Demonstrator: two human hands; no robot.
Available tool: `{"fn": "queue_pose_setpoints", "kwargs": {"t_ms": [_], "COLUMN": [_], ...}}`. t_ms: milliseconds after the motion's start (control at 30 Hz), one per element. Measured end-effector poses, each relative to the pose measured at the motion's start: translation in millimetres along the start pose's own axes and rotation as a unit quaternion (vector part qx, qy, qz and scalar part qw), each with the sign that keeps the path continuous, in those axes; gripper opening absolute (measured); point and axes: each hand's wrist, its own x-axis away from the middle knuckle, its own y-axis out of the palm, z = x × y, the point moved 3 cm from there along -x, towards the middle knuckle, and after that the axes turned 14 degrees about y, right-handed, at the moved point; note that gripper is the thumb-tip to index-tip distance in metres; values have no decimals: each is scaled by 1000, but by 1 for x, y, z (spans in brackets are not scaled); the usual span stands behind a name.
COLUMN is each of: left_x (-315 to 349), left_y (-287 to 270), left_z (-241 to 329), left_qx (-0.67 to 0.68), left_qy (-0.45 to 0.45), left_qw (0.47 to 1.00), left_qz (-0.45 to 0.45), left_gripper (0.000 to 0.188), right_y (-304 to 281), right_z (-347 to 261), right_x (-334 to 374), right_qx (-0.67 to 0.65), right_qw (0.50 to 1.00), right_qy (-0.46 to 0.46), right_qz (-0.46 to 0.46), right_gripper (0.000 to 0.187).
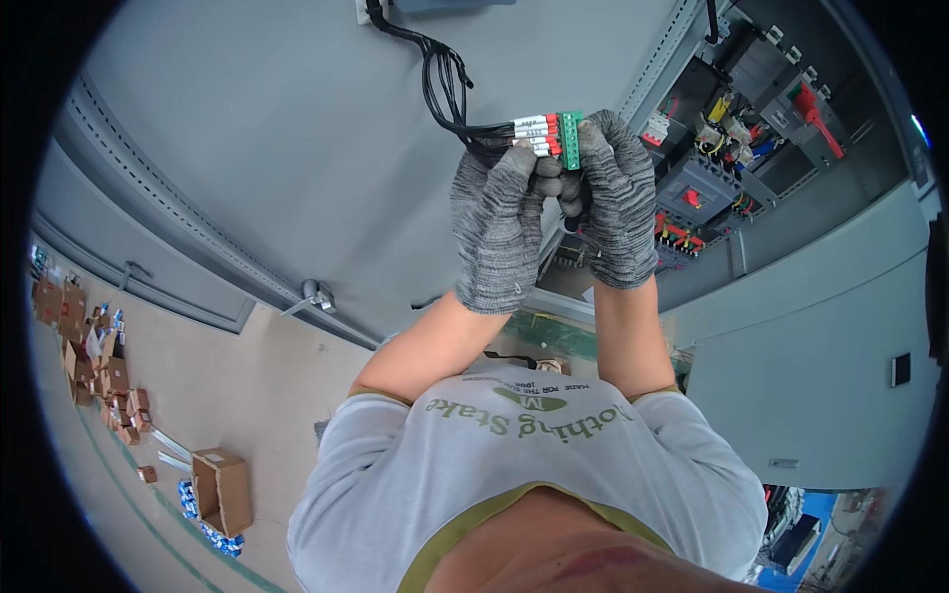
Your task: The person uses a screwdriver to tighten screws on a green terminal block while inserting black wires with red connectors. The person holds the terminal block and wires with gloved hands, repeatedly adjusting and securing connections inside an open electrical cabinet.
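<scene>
Both my hands wear grey knitted gloves and meet in front of the grey cabinet door. My left hand [497, 222] is closed on a bundle of black wires [447, 99] with white marker sleeves [532, 128] and red ends. These red ends meet the left side of a green terminal block plug [569, 141]. My right hand [618, 198] grips the plug from its right side, fingers curled beneath it. From the wires, a black harness runs up to a white mount [370, 12] on the door. The fingertips partly hide the lower wires.
At the right, the open cabinet holds circuit breakers [698, 191], coloured wiring and a red rotary handle [817, 121]. A grey door panel [816, 366] stands below it. Cardboard boxes [221, 491] lie on the floor at the left. A door latch [316, 296] juts from the left door's edge.
</scene>
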Motion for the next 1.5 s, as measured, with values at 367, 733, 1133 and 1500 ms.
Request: {"fn": "queue_pose_setpoints", "kwargs": {"t_ms": [367, 733, 1133, 1500], "left_x": [0, 4, -8, -10], "left_y": [-4, -4, -10, 3], "left_z": [-2, -6, -27, -28], "left_qx": [-43, -54, -33, -24], "left_qy": [-3, 2, -11, -3], "left_qw": [998, 998, 999, 998], "left_qz": [37, 45, -37, -52], "left_gripper": [17, 22, 26, 40], "right_y": [3, -10, -33, -73], "right_z": [7, -1, -13, -21], "right_x": [-1, 1, -2, 22], "right_qx": [-22, 34, 99, 88], "right_qw": [1000, 999, 995, 983], "right_qy": [-15, 3, -6, -159], "right_qz": [-11, 11, 34, 7], "right_gripper": [23, 20, 29, 26]}}
